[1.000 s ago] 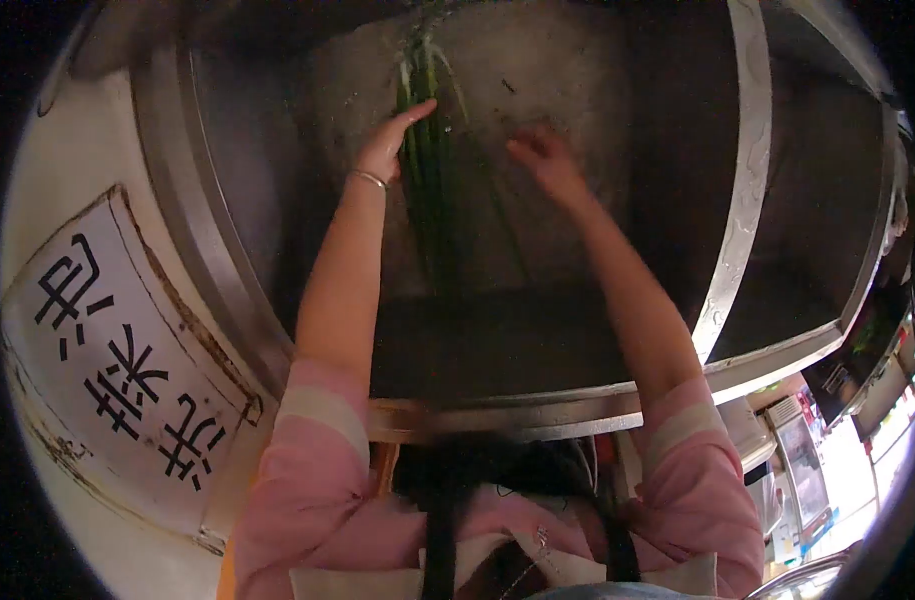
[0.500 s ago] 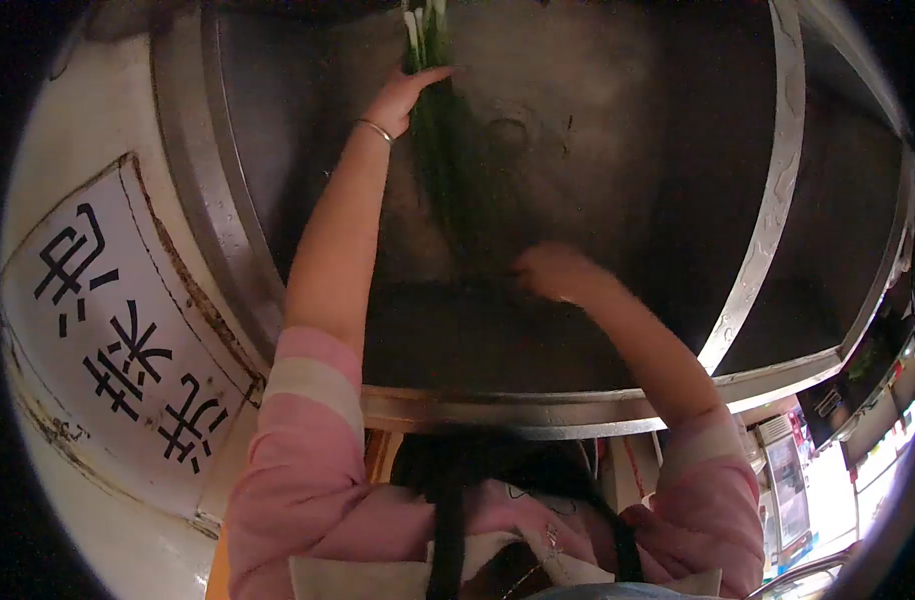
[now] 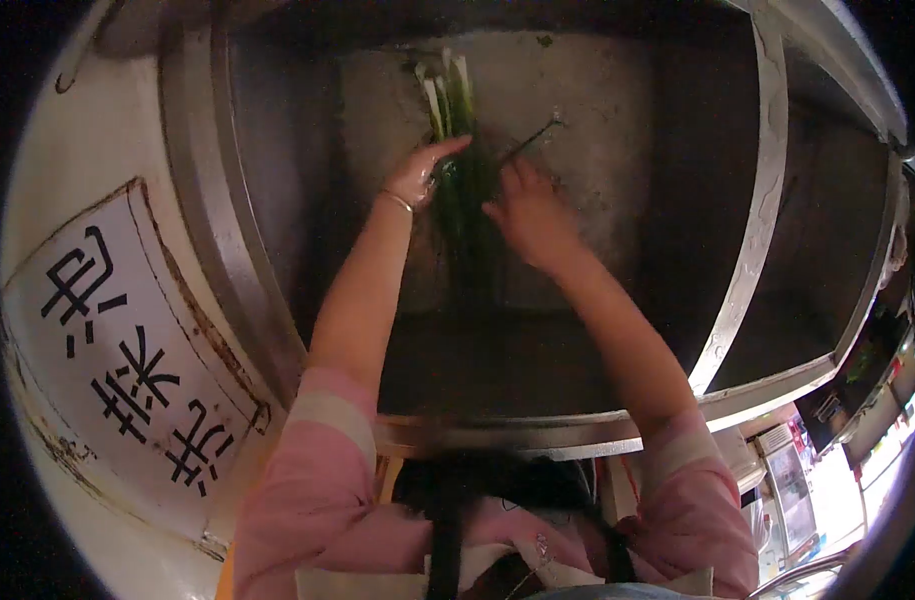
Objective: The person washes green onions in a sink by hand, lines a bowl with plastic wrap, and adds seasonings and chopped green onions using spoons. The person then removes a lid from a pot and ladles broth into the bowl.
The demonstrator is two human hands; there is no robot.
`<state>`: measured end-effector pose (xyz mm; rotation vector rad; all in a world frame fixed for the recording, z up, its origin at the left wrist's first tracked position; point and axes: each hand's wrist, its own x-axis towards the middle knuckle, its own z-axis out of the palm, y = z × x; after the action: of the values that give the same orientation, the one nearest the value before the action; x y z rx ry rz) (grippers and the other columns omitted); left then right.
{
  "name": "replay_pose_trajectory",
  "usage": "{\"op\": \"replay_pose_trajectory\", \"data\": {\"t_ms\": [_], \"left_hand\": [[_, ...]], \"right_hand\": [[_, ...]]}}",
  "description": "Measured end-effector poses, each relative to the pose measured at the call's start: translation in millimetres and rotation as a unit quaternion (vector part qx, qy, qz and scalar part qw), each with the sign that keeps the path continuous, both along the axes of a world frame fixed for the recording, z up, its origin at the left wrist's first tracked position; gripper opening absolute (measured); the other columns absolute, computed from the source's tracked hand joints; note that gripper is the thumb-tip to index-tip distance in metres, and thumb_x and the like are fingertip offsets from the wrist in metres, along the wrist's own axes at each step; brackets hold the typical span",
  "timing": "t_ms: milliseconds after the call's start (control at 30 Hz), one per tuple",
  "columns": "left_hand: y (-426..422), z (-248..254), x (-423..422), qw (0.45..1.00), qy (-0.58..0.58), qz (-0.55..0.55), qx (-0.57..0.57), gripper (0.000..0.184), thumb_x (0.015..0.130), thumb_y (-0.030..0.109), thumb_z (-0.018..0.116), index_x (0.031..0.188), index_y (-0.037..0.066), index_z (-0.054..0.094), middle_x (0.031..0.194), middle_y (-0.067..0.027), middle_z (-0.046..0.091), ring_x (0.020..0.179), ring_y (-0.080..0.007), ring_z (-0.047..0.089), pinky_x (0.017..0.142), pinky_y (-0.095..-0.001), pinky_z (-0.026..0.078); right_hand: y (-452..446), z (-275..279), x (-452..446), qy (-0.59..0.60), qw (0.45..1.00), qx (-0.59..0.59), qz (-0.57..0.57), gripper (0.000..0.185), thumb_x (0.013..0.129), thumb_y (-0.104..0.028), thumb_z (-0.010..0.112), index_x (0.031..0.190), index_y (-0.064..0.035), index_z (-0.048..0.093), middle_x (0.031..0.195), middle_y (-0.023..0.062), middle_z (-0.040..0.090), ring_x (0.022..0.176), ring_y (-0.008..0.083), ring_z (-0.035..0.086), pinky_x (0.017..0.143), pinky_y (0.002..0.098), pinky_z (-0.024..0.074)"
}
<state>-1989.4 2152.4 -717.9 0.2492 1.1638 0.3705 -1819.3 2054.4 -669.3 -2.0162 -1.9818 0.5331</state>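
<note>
A bunch of green onions [image 3: 459, 185] lies lengthwise in the sink, white root ends pointing away from me and dark leaves trailing toward me. My left hand [image 3: 422, 172], wet and with a bangle at the wrist, is closed around the bunch below the white ends, thumb across the top. Just right of the stalks is my right hand [image 3: 537, 215], slightly blurred, its thumb and fingers apart and its fingertips near the leaves. A thin green strand [image 3: 533, 141] sticks out beyond those fingertips; whether they touch it is unclear.
The metal sink basin [image 3: 377, 370] surrounds both hands. A wet metal divider [image 3: 752, 250] separates it from a second basin [image 3: 817, 230] at the right. A white sign [image 3: 127, 330] with black characters is at the left. Small green bits lie on the basin floor.
The green onions and my left hand have come nearer to me. My right hand has moved away from me, up beside the stalks. The thin strand now shows by its fingertips.
</note>
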Motion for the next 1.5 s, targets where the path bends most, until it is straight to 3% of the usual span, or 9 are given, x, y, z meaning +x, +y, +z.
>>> {"op": "replay_pose_trajectory", "data": {"t_ms": [233, 567, 633, 767, 933, 1000, 1133, 1300, 1500], "left_hand": [[-7, 26, 19, 0.996, -0.062, -0.06, -0.025, 0.026, 0.081, 0.021, 0.066, 0.101, 0.004, 0.062, 0.092, -0.005, 0.065, 0.08, -0.0185, 0.063, 0.076, -0.0328, 0.05], [-14, 6, 32, 0.98, -0.067, -0.182, 0.036, 0.035, 0.082, 0.028, 0.066, 0.105, 0.002, 0.06, 0.098, -0.0062, 0.066, 0.086, -0.0206, 0.064, 0.078, -0.0335, 0.05], [-8, 14, 33, 0.903, 0.051, -0.314, 0.289, 0.046, 0.082, 0.035, 0.065, 0.113, 0.002, 0.055, 0.107, -0.0113, 0.062, 0.096, -0.0243, 0.061, 0.086, -0.0362, 0.046], [-21, 41, 34, 0.865, 0.223, -0.393, 0.22, 0.062, 0.073, 0.028, 0.073, 0.123, 0.002, 0.047, 0.116, -0.0132, 0.057, 0.106, -0.023, 0.054, 0.087, -0.035, 0.044], [-122, -26, -5, 0.501, 0.52, -0.448, 0.527, 0.061, 0.073, 0.03, 0.069, 0.126, 0.009, 0.046, 0.131, -0.0155, 0.044, 0.118, -0.032, 0.044, 0.1, -0.0467, 0.032], [-134, -75, -30, 0.482, 0.539, -0.405, 0.559, 0.062, 0.074, 0.031, 0.068, 0.127, 0.01, 0.045, 0.134, -0.0158, 0.04, 0.122, -0.0317, 0.04, 0.102, -0.0491, 0.028], [-119, -78, -50, 0.602, 0.504, -0.366, 0.5, 0.063, 0.076, 0.034, 0.065, 0.131, 0.013, 0.041, 0.14, -0.016, 0.031, 0.13, -0.0316, 0.029, 0.106, -0.0511, 0.021], [-99, -24, -48, 0.568, 0.537, -0.345, 0.52, 0.057, 0.079, 0.032, 0.063, 0.129, 0.012, 0.044, 0.136, -0.0168, 0.038, 0.124, -0.0332, 0.036, 0.103, -0.0499, 0.026], [-90, -7, -55, 0.666, 0.521, -0.234, 0.48, 0.043, 0.083, 0.024, 0.057, 0.121, 0.007, 0.048, 0.123, -0.0194, 0.049, 0.113, -0.0368, 0.046, 0.098, -0.0461, 0.034]], "right_hand": [[41, 40, 59, 0.215, 0.885, -0.371, -0.18, 0.057, 0.085, -0.053, 0.05, 0.112, -0.003, 0.058, 0.121, 0.0194, 0.053, 0.102, 0.0349, 0.056, 0.082, 0.0441, 0.047], [69, -42, 23, 0.627, 0.681, -0.356, -0.127, 0.056, 0.073, -0.04, 0.071, 0.113, -0.0027, 0.057, 0.108, 0.0102, 0.061, 0.097, 0.0239, 0.057, 0.083, 0.0368, 0.0466], [63, -64, 24, 0.649, 0.656, -0.354, -0.151, 0.059, 0.071, -0.035, 0.074, 0.117, -0.003, 0.055, 0.106, 0.0129, 0.061, 0.097, 0.0241, 0.057, 0.082, 0.0356, 0.0474], [61, -118, 51, 0.667, 0.593, -0.297, -0.339, 0.05, 0.074, -0.032, 0.071, 0.114, -0.0044, 0.057, 0.11, 0.0088, 0.058, 0.103, 0.0203, 0.054, 0.087, 0.0342, 0.0431], [64, -156, 114, 0.572, 0.734, -0.071, -0.359, 0.056, 0.071, -0.036, 0.073, 0.112, -0.001, 0.057, 0.112, 0.0099, 0.057, 0.106, 0.0201, 0.052, 0.09, 0.0334, 0.0412], [70, -84, 117, 0.33, 0.834, -0.009, -0.442, 0.044, 0.076, -0.029, 0.071, 0.108, -0.0021, 0.059, 0.109, 0.0068, 0.058, 0.105, 0.0182, 0.051, 0.09, 0.0312, 0.0393], [63, 9, 116, 0.462, 0.803, 0.141, -0.35, 0.023, 0.082, -0.016, 0.064, 0.102, -0.0032, 0.061, 0.102, 0.0042, 0.058, 0.099, 0.0161, 0.051, 0.089, 0.0302, 0.0377], [49, 164, 126, 0.363, 0.85, 0.265, -0.274, 0.022, 0.09, -0.017, 0.052, 0.104, -0.0018, 0.059, 0.106, 0.0095, 0.058, 0.097, 0.0177, 0.054, 0.087, 0.0321, 0.0416], [-6, 285, 220, 0.471, 0.734, 0.37, -0.318, 0.033, 0.093, -0.029, 0.045, 0.119, -0.0074, 0.049, 0.126, 0.0144, 0.048, 0.121, 0.0276, 0.043, 0.102, 0.0457, 0.0341]]}}
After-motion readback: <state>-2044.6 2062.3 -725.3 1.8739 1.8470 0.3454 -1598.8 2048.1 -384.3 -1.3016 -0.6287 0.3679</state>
